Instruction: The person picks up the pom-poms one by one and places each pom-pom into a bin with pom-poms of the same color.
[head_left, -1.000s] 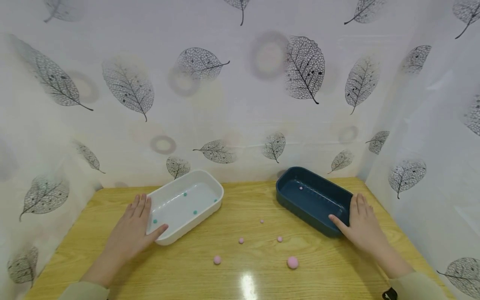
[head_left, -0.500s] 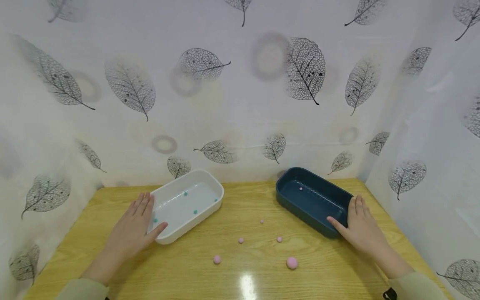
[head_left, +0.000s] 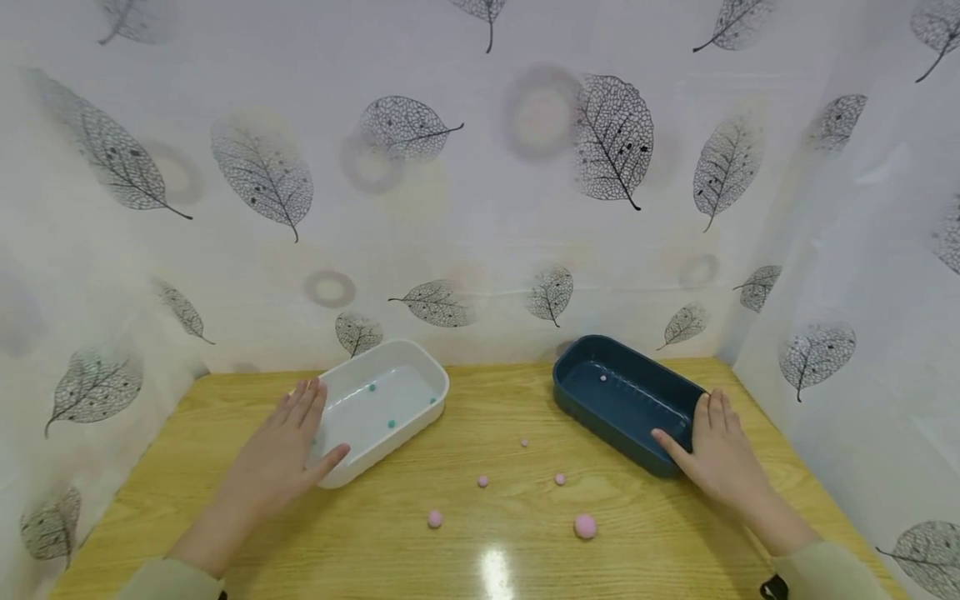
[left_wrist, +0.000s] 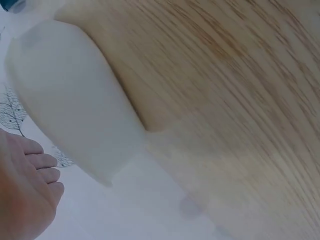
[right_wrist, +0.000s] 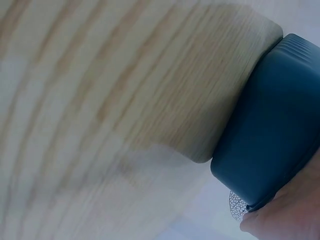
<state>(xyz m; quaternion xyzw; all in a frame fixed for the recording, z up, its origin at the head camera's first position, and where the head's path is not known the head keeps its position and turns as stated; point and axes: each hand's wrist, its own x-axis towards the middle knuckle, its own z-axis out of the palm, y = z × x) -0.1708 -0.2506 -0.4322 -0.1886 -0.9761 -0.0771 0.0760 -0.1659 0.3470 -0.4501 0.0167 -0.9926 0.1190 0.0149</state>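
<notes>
On the left of the table sits a white tray with tiny teal balls on its floor. My left hand, fingers extended and thumb spread, is over its near left end; in the left wrist view this hand stands apart from the tray's outer wall. A dark blue tray lies on the right with one tiny pink ball inside. My right hand lies along its right end, fingers straight and thumb over the near rim. In the right wrist view it overlaps the tray's edge.
Pink balls of graded sizes lie on the wooden table between the trays, the largest pink ball toward the front. A leaf-print curtain hangs behind the table and at its sides.
My left hand has moved right, farther over the end of the white tray, covering a teal ball there. My right hand has shifted very slightly left; trays and pink balls stay put.
</notes>
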